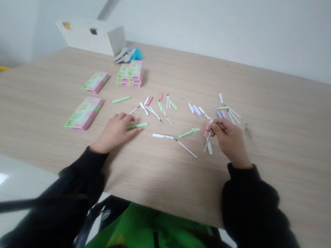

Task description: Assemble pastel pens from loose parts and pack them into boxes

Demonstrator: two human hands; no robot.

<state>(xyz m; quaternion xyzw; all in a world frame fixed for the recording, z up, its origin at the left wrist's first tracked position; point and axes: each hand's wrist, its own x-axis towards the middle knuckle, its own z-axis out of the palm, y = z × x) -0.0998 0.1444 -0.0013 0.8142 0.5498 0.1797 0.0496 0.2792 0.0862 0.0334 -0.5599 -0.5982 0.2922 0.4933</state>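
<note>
My left hand (116, 131) rests at the table's left middle, its thumb and curled fingers about one end of a green pen barrel (140, 125). My right hand (228, 139) pinches a thin white pen refill (207, 142), which points down toward the tabletop. Close beneath it lie a red pen piece (206, 129) and a white cap-like piece (210, 148). Between the hands are a white pen barrel (163, 136), a loose refill with a dark tip (187, 148) and a green pen piece (188, 133).
Several pen parts lie scattered further back, including a green barrel (122, 99) and purple pieces (196, 111). Pink-and-green boxes (84, 113) stand at the left, with a stack of boxes (129, 74) behind. A white box (89, 37) and grey-blue gloves (128, 55) sit at the back.
</note>
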